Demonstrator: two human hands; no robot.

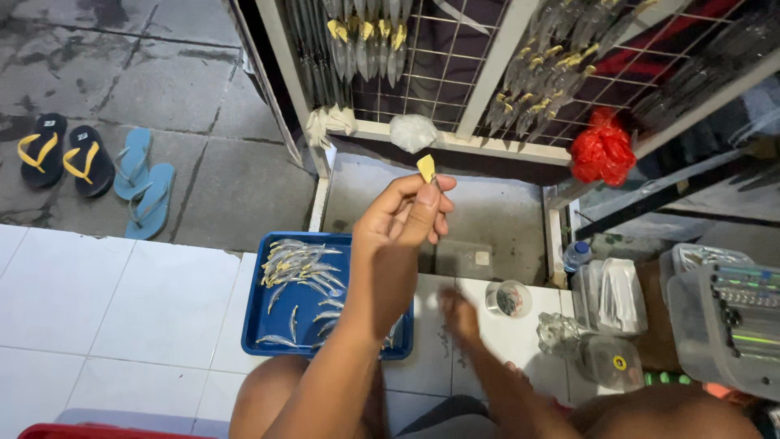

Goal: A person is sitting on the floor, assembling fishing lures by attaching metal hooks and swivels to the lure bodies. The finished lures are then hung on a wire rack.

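Pinching a small yellow tag (pixel 426 167) between thumb and forefinger, the left hand (pixel 404 219) is raised above the blue tray (pixel 252 325); its fingers (pixel 428 205) are pressed together on the piece, whose thin clear body — hard to make out — seems to hang down from the tag along the fingertips. The tag points up and away from the person, toward the wire rack (pixel 455 73), where matching yellow-tagged packets (pixel 366 41) hang in rows. The left hand is plainly the nearer one to the rack.

The right hand (pixel 460 314) is low and blurred over the white tiled floor (pixel 106 301), near a small round container (pixel 509 298); whether its fingers are spread or closed cannot be told.

Loose silvery lures (pixel 296 268) lie in the tray — below and left of the raised hand. A red plastic bag (pixel 602 149) hangs at the rack's right.
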